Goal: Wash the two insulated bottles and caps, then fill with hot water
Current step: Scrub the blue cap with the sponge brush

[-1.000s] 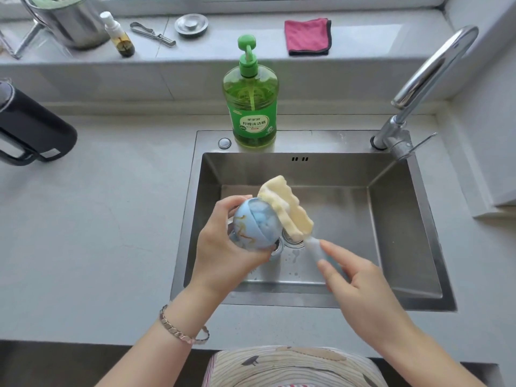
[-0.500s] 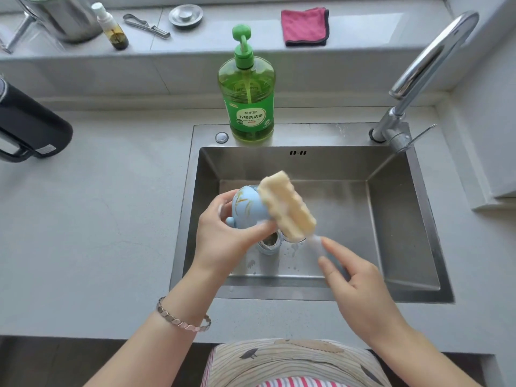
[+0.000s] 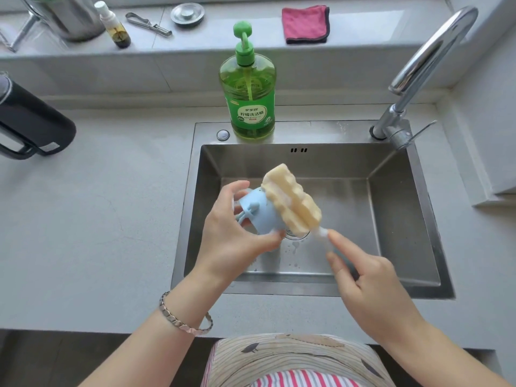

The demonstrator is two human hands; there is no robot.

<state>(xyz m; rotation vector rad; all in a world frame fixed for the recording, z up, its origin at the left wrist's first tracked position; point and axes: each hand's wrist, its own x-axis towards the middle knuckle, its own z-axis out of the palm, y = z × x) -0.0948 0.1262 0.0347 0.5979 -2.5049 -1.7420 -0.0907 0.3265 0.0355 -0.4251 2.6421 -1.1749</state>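
Left hand [image 3: 237, 241] gripped the blue cap [image 3: 259, 213] mid-frame over the sink [image 3: 405, 219], and right hand [image 3: 371, 283] pinched the sponge brush [image 3: 290, 199] by its handle. I'd rotate the cap while scrubbing, rim included.

Cap [image 3: 259, 213]: pale blue, plain on the side shown. Sponge brush [image 3: 293, 199]: cream-yellow foam, translucent white handle. Detergent bottle [image 3: 247, 104]: clear green, green pump, green label with white lettering. Cloth [image 3: 305, 23]: pink-red, dark edging. Jug [image 3: 36, 124]: black. Sink [image 3: 418, 219]: steel grey. Counter [image 3: 97, 205]: light grey. Tap [image 3: 427, 57]: chrome. Spray bottle [image 3: 114, 26]: white top, dark amber contents. Bracelet [image 3: 181, 319]: silver-toned links. Garment [image 3: 293, 361]: beige with thin dark wavy lines and grey leaf shapes, red-and-white stripes beneath.
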